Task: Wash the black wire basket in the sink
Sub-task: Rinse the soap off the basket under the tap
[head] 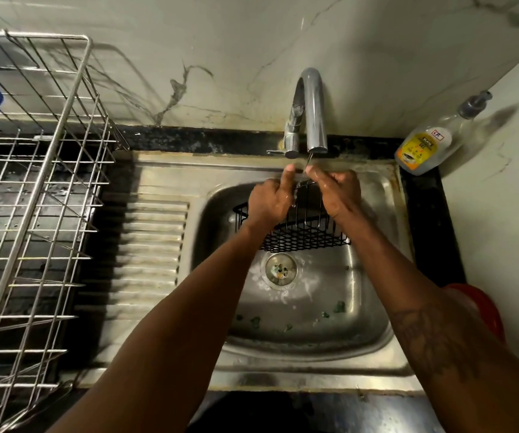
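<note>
The black wire basket [306, 232] is held above the steel sink [370, 307], tilted, with its mesh bottom toward me. My left hand [269, 201] grips its left upper rim. My right hand [339, 193] grips the rim on the right. Both hands meet just under the spout of the chrome tap [312, 110], where a thin stream of water falls onto the basket's top edge. The hands and forearms hide the basket's middle.
A steel dish rack [33, 195] stands on the left beside the ribbed drainboard [152, 245]. A dish soap bottle [423, 145] leans in the back right corner. A red object [479, 307] sits at the right edge. Green scraps and foam lie near the drain [281, 270].
</note>
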A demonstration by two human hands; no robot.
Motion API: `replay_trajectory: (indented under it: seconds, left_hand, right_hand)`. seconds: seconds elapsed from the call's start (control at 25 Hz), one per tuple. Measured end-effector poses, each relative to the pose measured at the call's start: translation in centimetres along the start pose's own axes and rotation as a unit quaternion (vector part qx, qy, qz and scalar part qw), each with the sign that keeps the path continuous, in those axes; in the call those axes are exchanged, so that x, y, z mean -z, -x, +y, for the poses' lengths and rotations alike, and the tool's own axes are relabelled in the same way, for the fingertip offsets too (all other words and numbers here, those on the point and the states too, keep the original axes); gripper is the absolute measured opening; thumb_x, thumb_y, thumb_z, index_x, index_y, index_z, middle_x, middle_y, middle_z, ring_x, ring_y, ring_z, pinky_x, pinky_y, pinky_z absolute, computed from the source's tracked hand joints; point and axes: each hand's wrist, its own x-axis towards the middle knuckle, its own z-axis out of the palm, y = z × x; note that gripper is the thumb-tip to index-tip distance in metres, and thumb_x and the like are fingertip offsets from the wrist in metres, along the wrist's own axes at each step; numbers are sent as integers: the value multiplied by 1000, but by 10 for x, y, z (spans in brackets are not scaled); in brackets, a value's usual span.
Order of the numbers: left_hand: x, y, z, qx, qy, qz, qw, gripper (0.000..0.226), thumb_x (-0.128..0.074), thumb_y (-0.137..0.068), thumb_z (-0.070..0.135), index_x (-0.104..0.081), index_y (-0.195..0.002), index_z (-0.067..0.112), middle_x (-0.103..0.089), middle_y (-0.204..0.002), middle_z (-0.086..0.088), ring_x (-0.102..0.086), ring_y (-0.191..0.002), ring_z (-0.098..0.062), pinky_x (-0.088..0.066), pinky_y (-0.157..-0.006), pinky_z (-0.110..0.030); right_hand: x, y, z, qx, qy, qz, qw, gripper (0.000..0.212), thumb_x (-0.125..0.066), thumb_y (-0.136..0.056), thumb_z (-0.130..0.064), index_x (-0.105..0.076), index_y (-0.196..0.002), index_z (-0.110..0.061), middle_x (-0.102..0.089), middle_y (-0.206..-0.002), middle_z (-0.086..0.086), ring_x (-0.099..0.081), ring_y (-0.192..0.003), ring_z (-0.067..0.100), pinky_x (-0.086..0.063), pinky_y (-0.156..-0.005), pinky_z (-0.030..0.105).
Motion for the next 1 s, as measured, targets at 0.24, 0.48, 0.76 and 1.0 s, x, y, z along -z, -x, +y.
replay_trajectory:
  seconds: [0.24, 0.48, 0.76, 1.0]
  left_hand:
    - [14, -2, -38, 58, -145, -20, 988, 70, -22, -104, 60, -70, -79, 16, -72, -76, -3, -71, -76, -21, -53, -94, -51]
    - [-47, 10, 74, -164, -199, -157, 953, 72, -8, -97, 58, -69, -100, 21, -72, -95, -6, -64, -94, -23, -44, -101, -45]
    - [37, -15, -60, 135, -8, -95, 986, 55, -37, -98, 68, -67, -97, 22, -69, -86, -3, -64, -79, -19, -55, -74, -26]
    - [45, 22, -63, 234, 380, -105, 889, 53, -50, -94, 66, -63, -98, 14, -61, -79, -5, -55, -61, -18, -45, -56, -32]
  right_hand:
    - [22, -5, 30, -71, -133, 41, 988, 33, -78, -73, -42, -62, -59, -17, -50, -55, -2, -44, -54, 17, -41, -61, 32]
    - [34, 5, 47, -176, -225, 63, 956, 24, -69, -87, -35, -74, -76, -14, -69, -68, 0, -63, -58, 12, -48, -52, 22]
    - [62, 19, 53, -236, -333, 7, 913, 43, -62, -94, -36, -59, -55, -20, -53, -46, -6, -48, -33, 7, -36, -40, 19]
    - [53, 21, 74, -324, -341, -51, 881, 67, -67, -73, -78, -37, -47, -25, -30, -41, -10, -23, -31, 9, -22, -37, 16]
